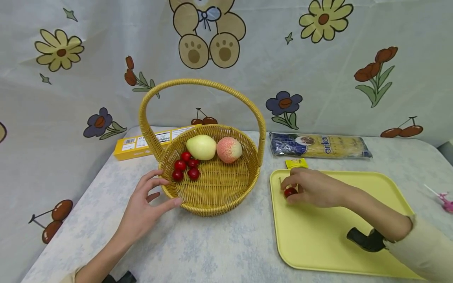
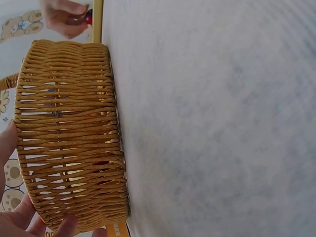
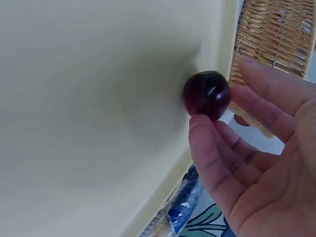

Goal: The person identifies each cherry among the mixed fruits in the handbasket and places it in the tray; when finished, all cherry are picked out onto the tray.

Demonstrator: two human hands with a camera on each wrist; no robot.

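My right hand (image 1: 315,188) pinches a dark red cherry (image 3: 207,96) between thumb and fingertips, over the left part of the yellow tray (image 1: 329,243). In the head view the fingers partly cover this cherry. My left hand (image 1: 146,208) rests against the left side of the wicker basket (image 1: 209,210), its fingers spread and touching the rim and outer wall. Inside the basket lie several red cherries (image 1: 179,165), a pale yellow-green fruit (image 1: 201,147) and a pink-and-cream peach (image 1: 229,150). The basket's tall handle (image 1: 201,81) stands upright.
Behind the basket lies a yellow box (image 1: 132,147). A clear pack of spaghetti (image 1: 320,145) and a small yellow packet (image 1: 296,163) lie beyond the tray. A pink item on a white stick (image 1: 446,202) is at the far right. A printed cloth hangs behind.
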